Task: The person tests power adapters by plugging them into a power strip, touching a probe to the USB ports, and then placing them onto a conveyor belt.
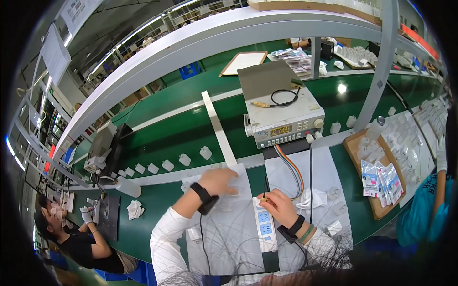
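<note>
My left hand (220,183), slightly blurred, reaches over a white sheet with its fingers apart and nothing visible in them. Small pale plastic pieces (224,205) lie under and beside it. At the far end of a white power strip (267,229) with blue sockets, my right hand (282,208) pinches a small brass-coloured connector (263,199). From that connector a thin black lead rises. The fingers partly cover it, and whether it touches the strip I cannot tell. Both wrists carry black bands.
A grey bench instrument (284,119) stands ahead, with a ribbon of coloured wires (292,167) running down from it. White plug adapters (184,159) line the green conveyor. A cardboard tray (377,209) holds packets at right. A white bottle (129,187) and co-workers flank me.
</note>
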The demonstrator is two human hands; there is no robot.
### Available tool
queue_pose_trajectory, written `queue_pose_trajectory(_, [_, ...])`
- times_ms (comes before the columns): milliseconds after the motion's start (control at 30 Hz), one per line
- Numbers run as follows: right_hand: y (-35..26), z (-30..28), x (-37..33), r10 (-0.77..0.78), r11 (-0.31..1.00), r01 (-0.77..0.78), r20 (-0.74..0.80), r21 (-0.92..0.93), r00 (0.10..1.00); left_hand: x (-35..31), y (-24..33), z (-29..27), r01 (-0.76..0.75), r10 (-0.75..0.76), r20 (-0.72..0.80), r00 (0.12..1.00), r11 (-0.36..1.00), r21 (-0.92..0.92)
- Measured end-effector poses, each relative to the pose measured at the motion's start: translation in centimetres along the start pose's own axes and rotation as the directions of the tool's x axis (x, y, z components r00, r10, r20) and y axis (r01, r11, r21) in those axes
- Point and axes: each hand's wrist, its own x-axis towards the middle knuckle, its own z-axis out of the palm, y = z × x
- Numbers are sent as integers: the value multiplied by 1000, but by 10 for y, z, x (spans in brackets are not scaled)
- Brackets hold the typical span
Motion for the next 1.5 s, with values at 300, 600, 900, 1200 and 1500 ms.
queue_pose_trajectory(300, [1, 5, -3, 6, 1000, -6, 11, 5, 1000, 72, -132, 44, 112, -160, 15, 987, 754, 647])
queue_pose_trajectory(600, [19, 9, -9, -1, 1000, 1, -15, 17, 1000, -19, -61, -21, 56, -149, -468, 871, 977, -206])
queue_pose_trajectory(900, [11, 11, 2, -32, 998, 34, -35, 44, 999, -83, 116, 80, -30, -182, -113, 977, 404, -914])
queue_pose_trajectory(1200, [8, 8, -4, -24, 998, 25, -26, 54, 999, -79, 124, 82, -332, 106, -425, 899, 796, -505])
queue_pose_trajectory(1500, [6, 7, -1, -173, 982, 179, -101, 58, 980, -35, 102, 102, -75, -301, -271, 914, 532, -843])
